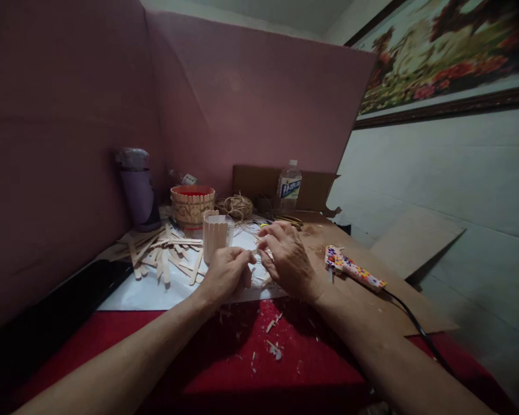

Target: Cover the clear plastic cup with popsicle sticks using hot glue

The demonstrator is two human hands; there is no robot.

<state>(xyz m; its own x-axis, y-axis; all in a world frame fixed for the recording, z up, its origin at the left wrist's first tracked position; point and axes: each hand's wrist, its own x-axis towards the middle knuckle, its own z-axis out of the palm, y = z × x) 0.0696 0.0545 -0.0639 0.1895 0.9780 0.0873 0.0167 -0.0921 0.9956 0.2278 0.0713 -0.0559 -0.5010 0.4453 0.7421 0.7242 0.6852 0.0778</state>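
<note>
My left hand and my right hand meet over the white sheet, fingertips almost touching. Both are closed in a pinch around something small and pale that I cannot make out. Just behind my left hand stands a clear plastic cup, its side partly covered with upright wooden craft sticks. Loose craft sticks lie in a heap to the left. To the right of my right hand, a flower-patterned hot glue gun rests on its side on brown cardboard.
A stick-covered round container with a red inside stands behind, beside a ball of twine. A purple tumbler is at the left, a plastic bottle at the back. Wood scraps litter the red cloth. The black cord trails right.
</note>
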